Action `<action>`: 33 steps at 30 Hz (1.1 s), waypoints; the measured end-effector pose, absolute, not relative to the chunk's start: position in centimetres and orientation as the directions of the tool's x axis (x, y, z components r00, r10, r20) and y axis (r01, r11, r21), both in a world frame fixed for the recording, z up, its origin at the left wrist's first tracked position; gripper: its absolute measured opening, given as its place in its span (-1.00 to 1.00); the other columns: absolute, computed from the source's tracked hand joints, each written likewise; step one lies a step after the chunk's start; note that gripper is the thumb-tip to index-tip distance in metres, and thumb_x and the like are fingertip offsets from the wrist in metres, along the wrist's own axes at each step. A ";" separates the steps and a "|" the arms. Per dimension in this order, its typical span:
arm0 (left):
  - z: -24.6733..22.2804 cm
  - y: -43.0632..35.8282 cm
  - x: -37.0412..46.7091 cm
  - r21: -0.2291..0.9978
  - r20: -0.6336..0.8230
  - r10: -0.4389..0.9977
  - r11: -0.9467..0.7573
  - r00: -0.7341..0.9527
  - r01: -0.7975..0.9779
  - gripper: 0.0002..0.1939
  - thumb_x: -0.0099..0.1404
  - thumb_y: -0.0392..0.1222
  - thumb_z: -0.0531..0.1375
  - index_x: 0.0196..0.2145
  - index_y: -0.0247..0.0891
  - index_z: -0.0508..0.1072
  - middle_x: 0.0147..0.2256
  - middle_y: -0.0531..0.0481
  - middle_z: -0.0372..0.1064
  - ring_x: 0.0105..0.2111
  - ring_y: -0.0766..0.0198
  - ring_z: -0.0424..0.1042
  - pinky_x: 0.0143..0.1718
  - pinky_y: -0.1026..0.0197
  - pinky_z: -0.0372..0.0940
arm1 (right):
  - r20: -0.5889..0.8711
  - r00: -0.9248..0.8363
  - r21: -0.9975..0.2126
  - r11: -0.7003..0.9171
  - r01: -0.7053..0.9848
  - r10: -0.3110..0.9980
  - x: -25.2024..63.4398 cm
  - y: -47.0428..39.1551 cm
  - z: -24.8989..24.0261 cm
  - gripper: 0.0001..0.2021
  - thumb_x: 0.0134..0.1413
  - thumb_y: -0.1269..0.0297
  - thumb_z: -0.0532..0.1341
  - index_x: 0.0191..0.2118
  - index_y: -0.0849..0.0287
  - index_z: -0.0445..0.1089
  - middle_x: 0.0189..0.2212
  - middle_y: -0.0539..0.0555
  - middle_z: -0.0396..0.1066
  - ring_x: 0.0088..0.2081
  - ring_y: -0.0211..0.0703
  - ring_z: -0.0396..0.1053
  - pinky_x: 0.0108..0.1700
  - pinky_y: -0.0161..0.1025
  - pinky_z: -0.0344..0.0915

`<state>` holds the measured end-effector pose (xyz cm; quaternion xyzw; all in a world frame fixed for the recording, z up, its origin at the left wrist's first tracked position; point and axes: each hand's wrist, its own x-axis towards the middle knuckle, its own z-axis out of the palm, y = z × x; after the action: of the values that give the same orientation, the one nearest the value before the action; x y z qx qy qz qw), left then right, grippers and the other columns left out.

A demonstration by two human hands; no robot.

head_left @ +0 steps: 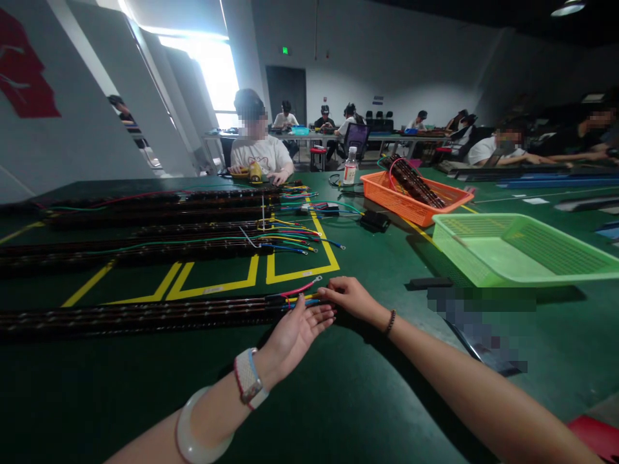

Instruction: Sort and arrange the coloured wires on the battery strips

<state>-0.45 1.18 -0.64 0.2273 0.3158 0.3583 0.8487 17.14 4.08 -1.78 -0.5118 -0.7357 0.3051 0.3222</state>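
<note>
A long dark cable bundle [184, 314] lies across the near part of the green table, its colored wire ends pointing right. My left hand [293, 332] is palm up below these ends, with its fingers stretched out and its thumb beside the wires. My right hand [348, 296] is closed in a pinch at the tip of a yellow wire [309, 298]. Just above runs a pink-red wire [308, 285] with a metal ring terminal. A blue wire [312, 302] shows between the hands. Fingers partly hide the wire ends.
More cable bundles [145, 248] lie farther back over yellow tape outlines. To the right stand a green basket [522, 280] and an orange basket [401, 207] holding dark bundles. A bottle [350, 167] stands near a seated person [261, 151] across the table.
</note>
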 end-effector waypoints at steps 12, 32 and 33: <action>0.1 0.4 -0.8 0.581 -0.430 0.739 0.666 0.518 -0.468 -0.60 0.34 -0.01 -0.02 -0.37 -0.40 0.42 -0.48 -0.05 0.33 -0.49 0.36 0.32 -0.39 0.28 0.24 | 0.332 -0.243 -0.593 0.402 0.697 0.911 16.7 6.5 -1.6 -0.56 0.06 -0.09 0.14 -0.60 0.19 0.28 -0.64 -0.04 0.23 -0.55 -0.30 0.12 -0.42 -0.31 -0.01; -0.2 0.5 -0.8 0.581 -0.416 0.750 0.654 0.514 -0.484 -0.60 0.33 0.01 0.00 -0.39 -0.40 0.39 -0.44 -0.08 0.35 -0.44 0.34 0.33 -0.31 0.27 0.22 | 0.361 -0.371 -0.504 0.513 0.695 0.856 18.2 4.1 -1.3 -0.46 0.25 -0.02 -0.08 -0.63 0.20 0.24 -0.65 -0.02 0.26 -0.51 -0.27 0.19 -0.29 -0.26 0.05; -0.2 0.5 -0.8 0.579 -0.414 0.751 0.653 0.514 -0.488 -0.62 0.33 -0.01 0.01 -0.38 -0.40 0.39 -0.44 -0.08 0.35 -0.44 0.34 0.33 -0.31 0.27 0.22 | 0.392 -0.420 -0.466 0.570 0.676 0.819 18.2 3.9 -1.3 -0.48 0.25 -0.02 -0.07 -0.61 0.20 0.25 -0.64 -0.02 0.26 -0.50 -0.27 0.18 -0.28 -0.26 0.05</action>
<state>-0.78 0.51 -0.17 0.1991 0.3306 0.3655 0.8470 18.17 3.90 -1.29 -0.4480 -0.8342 0.1189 0.2987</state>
